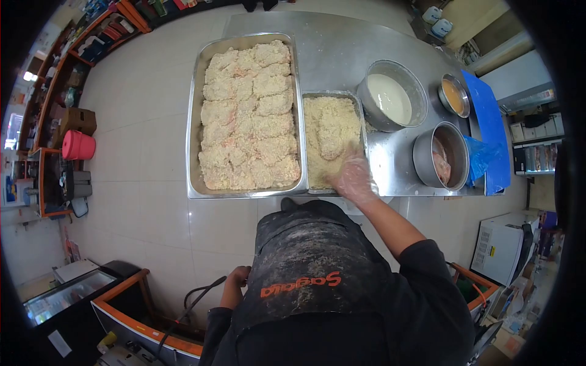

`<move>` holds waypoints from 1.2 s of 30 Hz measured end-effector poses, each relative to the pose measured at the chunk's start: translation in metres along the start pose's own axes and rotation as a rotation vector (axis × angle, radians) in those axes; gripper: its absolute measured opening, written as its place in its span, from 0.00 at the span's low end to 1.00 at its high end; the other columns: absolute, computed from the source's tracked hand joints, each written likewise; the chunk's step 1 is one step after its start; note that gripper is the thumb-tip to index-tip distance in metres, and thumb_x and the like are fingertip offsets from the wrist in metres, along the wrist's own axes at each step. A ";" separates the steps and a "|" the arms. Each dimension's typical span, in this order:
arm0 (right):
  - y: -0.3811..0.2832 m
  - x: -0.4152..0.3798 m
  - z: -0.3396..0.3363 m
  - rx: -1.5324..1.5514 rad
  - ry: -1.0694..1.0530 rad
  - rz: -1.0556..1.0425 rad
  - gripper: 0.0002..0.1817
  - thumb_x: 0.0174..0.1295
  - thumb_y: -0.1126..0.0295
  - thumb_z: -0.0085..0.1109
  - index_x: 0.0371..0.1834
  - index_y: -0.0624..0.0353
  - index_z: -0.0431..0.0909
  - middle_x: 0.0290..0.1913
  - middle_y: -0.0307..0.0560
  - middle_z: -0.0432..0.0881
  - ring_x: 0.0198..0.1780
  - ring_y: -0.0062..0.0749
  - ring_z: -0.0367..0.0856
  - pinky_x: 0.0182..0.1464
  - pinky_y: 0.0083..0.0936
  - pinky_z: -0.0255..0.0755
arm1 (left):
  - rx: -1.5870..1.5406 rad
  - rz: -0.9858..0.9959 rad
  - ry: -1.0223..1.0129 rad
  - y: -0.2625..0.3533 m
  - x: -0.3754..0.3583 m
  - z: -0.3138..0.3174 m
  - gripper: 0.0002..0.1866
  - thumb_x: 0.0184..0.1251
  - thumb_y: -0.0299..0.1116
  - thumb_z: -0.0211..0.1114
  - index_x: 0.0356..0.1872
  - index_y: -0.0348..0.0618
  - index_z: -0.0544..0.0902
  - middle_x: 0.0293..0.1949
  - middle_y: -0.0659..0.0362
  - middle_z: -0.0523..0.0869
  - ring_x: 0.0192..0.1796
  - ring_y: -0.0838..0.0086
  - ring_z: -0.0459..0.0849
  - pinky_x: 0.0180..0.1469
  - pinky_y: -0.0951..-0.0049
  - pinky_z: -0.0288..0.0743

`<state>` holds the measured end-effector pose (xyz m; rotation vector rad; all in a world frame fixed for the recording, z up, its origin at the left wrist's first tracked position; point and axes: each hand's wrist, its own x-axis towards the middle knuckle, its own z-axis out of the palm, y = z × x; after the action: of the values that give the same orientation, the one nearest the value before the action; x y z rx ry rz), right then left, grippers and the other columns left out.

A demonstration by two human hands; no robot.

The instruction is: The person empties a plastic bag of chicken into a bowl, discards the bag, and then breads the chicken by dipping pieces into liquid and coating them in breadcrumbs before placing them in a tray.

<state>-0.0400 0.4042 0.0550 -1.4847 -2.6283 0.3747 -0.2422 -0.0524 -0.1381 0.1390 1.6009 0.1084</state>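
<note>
My right hand [353, 177], in a clear plastic glove, reaches into the crumb tray [364, 149] at its lower right. Its fingers touch the crumbs beside the lower end of a coated piece [336, 131]; they are blurred, so whether they are spread or closed does not show. Down at my left side, near the apron [305, 256], my left hand [240, 276] hangs with its fingers curled and mostly hidden. Left of the crumb tray stands a large steel tray [192, 122] filled with rows of crumb-coated pieces [247, 116].
On the steel table [329, 36] are a pot of white batter [390, 100], a pot with raw meat [441, 161], and a small bowl of orange liquid [455, 96]. A blue board [488, 134] and blue plastic bag [479, 155] lie at the right.
</note>
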 end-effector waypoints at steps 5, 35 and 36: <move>0.014 0.012 0.022 0.271 -0.109 0.302 0.41 0.48 0.63 0.72 0.62 0.77 0.65 0.59 0.73 0.73 0.63 0.58 0.73 0.67 0.40 0.66 | 0.046 0.092 0.062 0.015 -0.012 -0.004 0.17 0.68 0.41 0.53 0.41 0.37 0.82 0.32 0.54 0.83 0.21 0.71 0.76 0.21 0.67 0.68; -0.036 0.117 -0.028 -0.218 -0.604 -0.195 0.39 0.70 0.52 0.41 0.75 0.75 0.53 0.75 0.70 0.57 0.80 0.53 0.50 0.80 0.42 0.40 | 0.022 0.030 -0.050 -0.029 0.021 0.016 0.19 0.67 0.42 0.56 0.50 0.40 0.82 0.29 0.58 0.82 0.19 0.74 0.70 0.20 0.69 0.62; -0.014 0.111 0.018 -0.204 -0.356 -0.255 0.40 0.70 0.52 0.42 0.75 0.74 0.53 0.75 0.70 0.57 0.80 0.53 0.50 0.80 0.42 0.40 | -0.042 -0.011 -0.037 -0.033 0.027 0.016 0.19 0.67 0.42 0.56 0.51 0.41 0.81 0.30 0.58 0.82 0.20 0.74 0.70 0.21 0.70 0.63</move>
<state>-0.1132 0.4893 0.0372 -1.2004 -3.1765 0.3864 -0.2274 -0.0810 -0.1701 0.0987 1.5616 0.1299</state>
